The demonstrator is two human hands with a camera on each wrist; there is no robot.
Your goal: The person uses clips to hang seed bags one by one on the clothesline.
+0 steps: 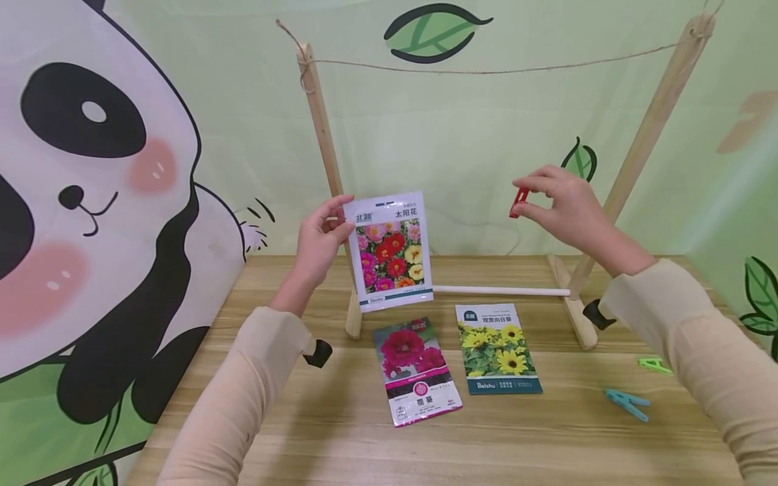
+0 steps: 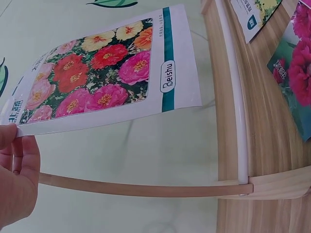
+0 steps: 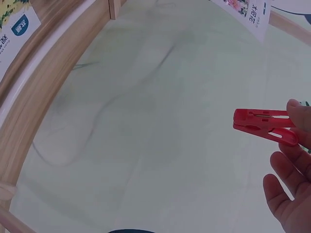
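My left hand (image 1: pixel 320 239) pinches the upper left edge of a white seed packet (image 1: pixel 394 253) printed with pink, red and yellow flowers. The packet hangs upright above the table, in front of the stand's left post. In the left wrist view, thumb and fingers grip its corner. My right hand (image 1: pixel 562 202) holds a red clothespin (image 3: pixel 265 124) between thumb and fingers, raised left of the right post. Its other fingers are loosely bent in the right wrist view. Both hands are below the twine (image 1: pixel 486 71) strung between the posts.
On the wooden table lie a magenta-flower packet (image 1: pixel 416 371) and a yellow sunflower packet (image 1: pixel 498 349). A blue clothespin (image 1: pixel 628 403) and a green one (image 1: pixel 655 366) lie at the right. The stand has wooden posts (image 1: pixel 650 135) and a white lower bar (image 1: pixel 501 291). A panda-printed backdrop rises behind.
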